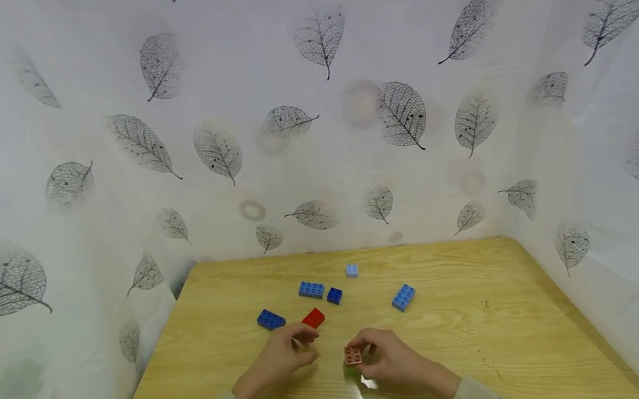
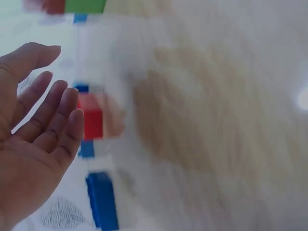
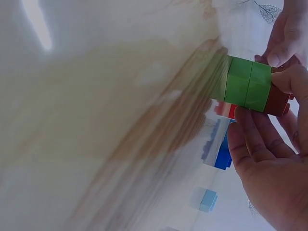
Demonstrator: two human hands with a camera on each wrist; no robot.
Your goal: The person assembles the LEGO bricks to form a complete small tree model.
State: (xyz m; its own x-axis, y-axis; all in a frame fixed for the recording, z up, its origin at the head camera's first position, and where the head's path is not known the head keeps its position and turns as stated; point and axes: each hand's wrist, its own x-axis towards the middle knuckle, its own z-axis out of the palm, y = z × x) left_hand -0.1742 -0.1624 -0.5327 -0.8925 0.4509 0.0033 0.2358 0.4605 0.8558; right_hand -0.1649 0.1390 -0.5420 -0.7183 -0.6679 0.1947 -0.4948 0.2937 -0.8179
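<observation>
My right hand (image 1: 390,357) grips a small stack of toy building bricks near the table's front. A brown brick (image 1: 352,356) with studs tops it, and the right wrist view shows two green bricks (image 3: 248,84) below the brown one. The fingers and thumb press on the stack's sides. To its left, my left hand (image 1: 280,356) hovers with loosely bent fingers and nothing between them, a gap away from the stack. Just beyond the left fingertips lies a red brick (image 1: 314,317), partly hidden by that hand in the head view.
A dark blue long brick (image 1: 271,319) lies left of the red one. Farther back sit a mid-blue long brick (image 1: 311,290), a small dark blue brick (image 1: 334,295) and a pale blue brick (image 1: 352,270). Another blue brick (image 1: 403,297) is at right. A leaf-patterned curtain (image 1: 350,162) surrounds the table.
</observation>
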